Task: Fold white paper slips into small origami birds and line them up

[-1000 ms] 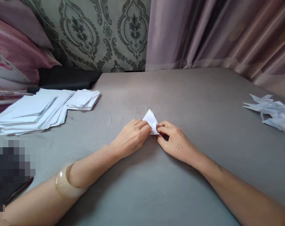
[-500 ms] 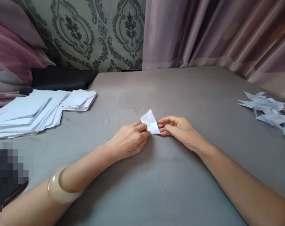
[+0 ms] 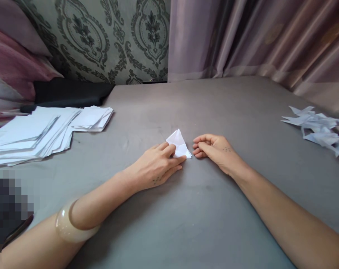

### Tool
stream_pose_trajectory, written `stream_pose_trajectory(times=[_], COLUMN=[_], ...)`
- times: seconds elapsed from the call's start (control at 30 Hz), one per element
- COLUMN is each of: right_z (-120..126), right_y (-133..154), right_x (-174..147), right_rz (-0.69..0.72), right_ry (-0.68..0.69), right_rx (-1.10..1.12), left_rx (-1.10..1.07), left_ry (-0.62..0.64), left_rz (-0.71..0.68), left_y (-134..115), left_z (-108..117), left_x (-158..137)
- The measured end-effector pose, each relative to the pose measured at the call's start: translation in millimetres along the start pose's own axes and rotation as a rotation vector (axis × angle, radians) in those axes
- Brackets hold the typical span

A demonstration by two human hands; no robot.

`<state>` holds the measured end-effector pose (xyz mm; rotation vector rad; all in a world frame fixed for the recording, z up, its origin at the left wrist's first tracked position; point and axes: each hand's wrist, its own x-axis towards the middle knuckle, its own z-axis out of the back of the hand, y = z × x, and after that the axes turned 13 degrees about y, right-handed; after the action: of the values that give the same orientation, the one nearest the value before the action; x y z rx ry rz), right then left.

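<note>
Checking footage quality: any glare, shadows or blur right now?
Head view: glare on the bangle, a soft shadow below the left arm; head view: creases on the folded white paper are readable; head view: the far-right papers look slightly soft, the dark lower-left patch is pixelated.

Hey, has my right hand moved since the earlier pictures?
Yes. Judged against the pile of folded papers, your right hand has moved rightward, toward that pile, and now sits just clear of the small folded sheet.
</note>
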<state>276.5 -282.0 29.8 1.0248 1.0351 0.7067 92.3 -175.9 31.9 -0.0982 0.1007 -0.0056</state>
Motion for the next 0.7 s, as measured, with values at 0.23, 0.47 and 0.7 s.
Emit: stream_pose_trajectory(times=[0.23,0.47,0.7], right_z=[-0.6,1.7,-8.8], right_y=[0.1,-7.0,-5.2], right_x=[-0.8,-2.1,-12.3], right_rz=[-0.002,0.116,0.245], right_ry=[0.021,0.100,0.150], right_rx=[-0.066,-0.323,-0.522], left_rx=[0.009,-0.186,-0.258], left_ry=[-0.024,-0.203,-0.321], left_rz=[-0.001,0.079,0.157], left_y=[-0.3,4.2,7.1], left_z=[-3.7,-8.8,-13.2], left_x=[1.8,3.0,3.8])
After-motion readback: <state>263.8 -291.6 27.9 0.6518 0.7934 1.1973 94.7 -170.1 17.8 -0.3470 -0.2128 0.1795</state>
